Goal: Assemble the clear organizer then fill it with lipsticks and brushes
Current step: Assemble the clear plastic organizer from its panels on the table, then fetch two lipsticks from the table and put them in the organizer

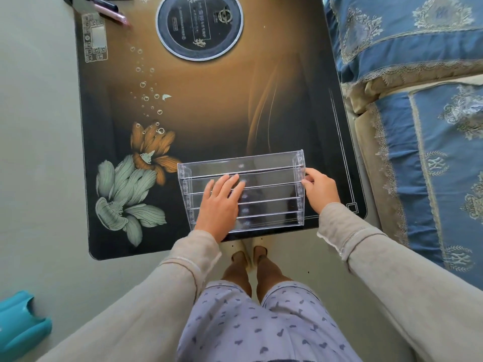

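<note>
Floral table (209, 121): left hand (219, 205) flat on clear organizer (261, 176), right hand (320, 189) fingers gripping its side

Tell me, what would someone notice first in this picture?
Probably the clear organizer at the table's near edge, with the left hand flat on its tiers and the right hand at its right end. Next, the painted flowers on the dark table, left of the organizer.

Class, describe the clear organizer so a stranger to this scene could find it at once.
Start at the dark flower-printed table beside the blue bedding. Near its front right corner sits the clear organizer, under both hands. It alone is see-through, with stepped rows.
</note>
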Action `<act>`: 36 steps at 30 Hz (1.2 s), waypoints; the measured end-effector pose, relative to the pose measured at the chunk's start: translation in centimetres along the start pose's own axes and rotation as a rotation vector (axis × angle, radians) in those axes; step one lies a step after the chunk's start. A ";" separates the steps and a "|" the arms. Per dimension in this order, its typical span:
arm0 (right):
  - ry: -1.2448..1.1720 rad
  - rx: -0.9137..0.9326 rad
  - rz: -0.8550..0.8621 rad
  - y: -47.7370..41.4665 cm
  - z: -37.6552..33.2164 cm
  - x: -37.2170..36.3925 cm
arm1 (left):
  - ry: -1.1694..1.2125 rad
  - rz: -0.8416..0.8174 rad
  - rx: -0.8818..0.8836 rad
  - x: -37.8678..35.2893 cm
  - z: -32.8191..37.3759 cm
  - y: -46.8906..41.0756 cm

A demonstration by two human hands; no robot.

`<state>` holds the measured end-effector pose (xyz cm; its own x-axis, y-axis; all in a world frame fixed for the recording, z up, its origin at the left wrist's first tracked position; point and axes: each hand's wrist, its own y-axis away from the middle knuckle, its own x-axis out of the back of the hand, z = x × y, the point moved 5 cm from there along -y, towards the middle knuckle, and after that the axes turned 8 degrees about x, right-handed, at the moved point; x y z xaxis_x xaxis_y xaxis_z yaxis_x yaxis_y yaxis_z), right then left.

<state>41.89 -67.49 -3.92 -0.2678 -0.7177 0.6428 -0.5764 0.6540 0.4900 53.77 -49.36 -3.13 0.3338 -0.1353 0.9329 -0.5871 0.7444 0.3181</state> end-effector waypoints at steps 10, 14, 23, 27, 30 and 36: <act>0.126 -0.189 -0.173 5.9 4.6 -2.2 | 0.255 -0.518 0.485 -6.6 -8.9 13.1; 0.134 -0.283 -0.285 9.6 7.1 -4.0 | 0.242 -0.842 0.533 -9.0 -8.9 15.9; 0.135 -0.425 -0.380 15.4 10.0 -6.6 | 0.425 -0.682 0.669 -8.2 -9.9 16.3; 0.122 -0.409 -0.386 14.5 8.9 -6.8 | 0.439 -0.613 0.721 -6.9 -11.7 16.2; 0.128 -0.361 -0.383 12.6 7.9 -6.6 | 0.479 -0.524 0.798 -5.9 -12.9 16.7; 0.319 -0.153 -0.527 8.3 5.0 -6.3 | 0.673 -0.377 1.055 -6.7 -12.2 21.3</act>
<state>34.93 -58.76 -6.83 0.2783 -0.8614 0.4249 -0.4453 0.2762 0.8517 48.03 -24.67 -4.65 0.7245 0.3584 0.5887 -0.5664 -0.1771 0.8049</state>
